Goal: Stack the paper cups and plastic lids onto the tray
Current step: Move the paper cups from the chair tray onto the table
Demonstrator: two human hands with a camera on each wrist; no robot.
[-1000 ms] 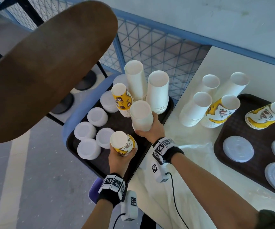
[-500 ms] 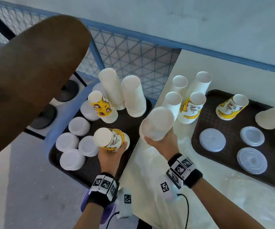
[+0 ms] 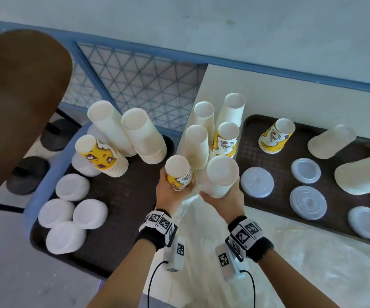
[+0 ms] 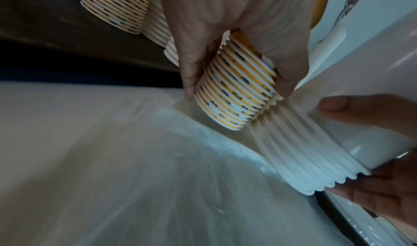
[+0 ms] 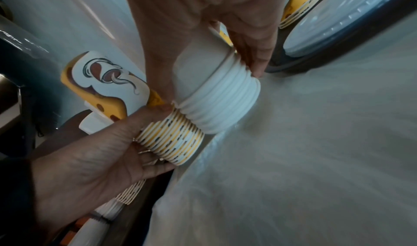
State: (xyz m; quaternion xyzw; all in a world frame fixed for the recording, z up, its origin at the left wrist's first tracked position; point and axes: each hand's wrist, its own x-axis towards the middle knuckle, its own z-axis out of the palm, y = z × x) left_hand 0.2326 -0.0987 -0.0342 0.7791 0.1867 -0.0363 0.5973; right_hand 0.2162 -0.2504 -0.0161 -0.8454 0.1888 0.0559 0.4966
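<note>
Paper cups are held in two upside-down stacks over the white table [image 3: 279, 90], just left of the right-hand tray [image 3: 277, 156]: the left hand [image 3: 170, 194] curls its fingers round a yellow printed stack [image 3: 178, 173], and the right hand [image 3: 224, 197] curls round a plain white stack [image 3: 221, 176], the two stacks' rims touching. More cup stacks [image 3: 215, 130] stand just beyond them on the table, while flat plastic lids [image 3: 308, 202] lie on the right-hand tray, and the left tray [image 3: 117, 196] carries further stacks and white lids [image 3: 73, 187].
</note>
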